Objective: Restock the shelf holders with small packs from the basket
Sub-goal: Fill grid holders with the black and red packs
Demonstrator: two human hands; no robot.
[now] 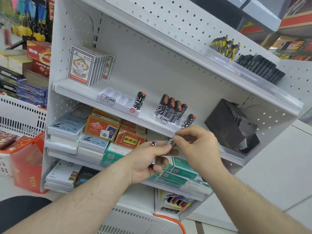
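just below the white shelf edge, the left hand (148, 159) grips a few small black-and-white patterned lighter packs (154, 144) while the right hand (194, 142) pinches one by its tip; light, stiff, slick-looking, probably best held mid-body for the white plastic holder (177, 123) just above.

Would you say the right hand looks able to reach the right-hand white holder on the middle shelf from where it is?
Probably yes. The right hand, pinching a patterned pack with the left hand, sits just below the white holder, with nothing between them.
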